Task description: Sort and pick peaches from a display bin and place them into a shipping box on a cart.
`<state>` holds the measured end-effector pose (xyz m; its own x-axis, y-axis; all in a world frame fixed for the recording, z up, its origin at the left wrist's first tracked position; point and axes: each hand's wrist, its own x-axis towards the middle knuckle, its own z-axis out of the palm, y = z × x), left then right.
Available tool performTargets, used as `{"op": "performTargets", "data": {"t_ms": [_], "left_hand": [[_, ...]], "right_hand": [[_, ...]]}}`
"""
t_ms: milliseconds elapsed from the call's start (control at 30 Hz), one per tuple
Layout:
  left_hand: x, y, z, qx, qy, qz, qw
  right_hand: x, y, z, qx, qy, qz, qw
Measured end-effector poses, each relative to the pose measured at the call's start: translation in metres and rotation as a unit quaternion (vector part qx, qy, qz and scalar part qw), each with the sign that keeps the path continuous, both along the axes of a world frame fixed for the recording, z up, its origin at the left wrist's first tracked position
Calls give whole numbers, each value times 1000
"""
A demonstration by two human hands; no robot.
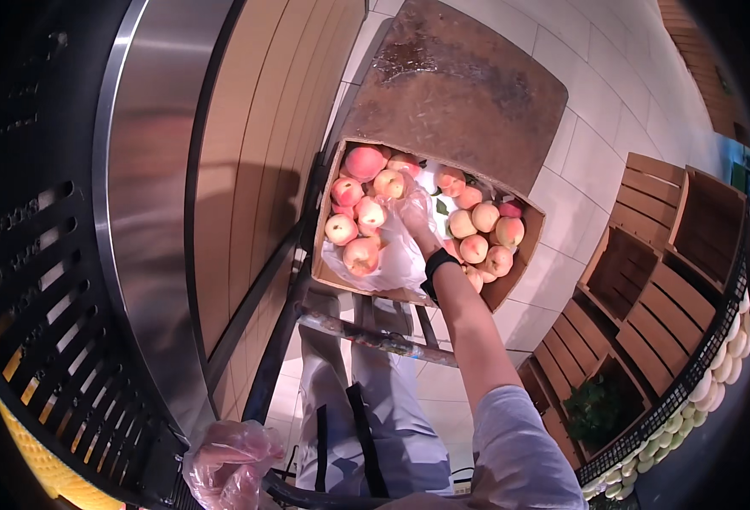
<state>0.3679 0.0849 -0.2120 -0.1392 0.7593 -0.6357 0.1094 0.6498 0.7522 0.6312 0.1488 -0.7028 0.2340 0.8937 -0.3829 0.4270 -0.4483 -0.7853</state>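
Observation:
A cardboard box (515, 280) of peaches rests on a flat cart with a worn brown deck (464, 95). My right hand (416, 207), in a clear plastic glove with a black band at the wrist, reaches into the middle of the box beside a yellow-pink peach (389, 183); whether the fingers grip it, I cannot tell. White plastic or paper lining (400, 261) lies under the hand. More peaches (486, 217) with green leaves fill the box's right part. My left hand (231, 459), wrapped in clear plastic, is at the lower left near the cart's dark handle; its fingers are partly hidden.
A steel-edged counter with wood-slat panels (260, 127) runs along the left, beside a black slotted rack (50, 319). Wooden crates (649, 287) stand at right, one holding leafy greens (595, 408), beside a black mesh edge and pale produce (719, 370). The cart's worn bar (375, 338) crosses before my legs.

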Motion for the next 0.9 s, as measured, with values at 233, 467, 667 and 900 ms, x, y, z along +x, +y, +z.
{"op": "performTargets", "data": {"t_ms": [233,467,667,900], "left_hand": [[-1,0,-3,3,-1,-5,1000],[7,-4,-1,11,-18,-8,1000],[10,-9,6,37,-42,-21,998],[7,-20,42,76,-21,-38,996]], "right_hand": [[-31,0,9,52,-148,42,987],[-2,-11,-31,59,-54,-13,997],[21,-16,-37,72,-48,-22,996],[26,-40,74,-31,-198,135,970]]}}
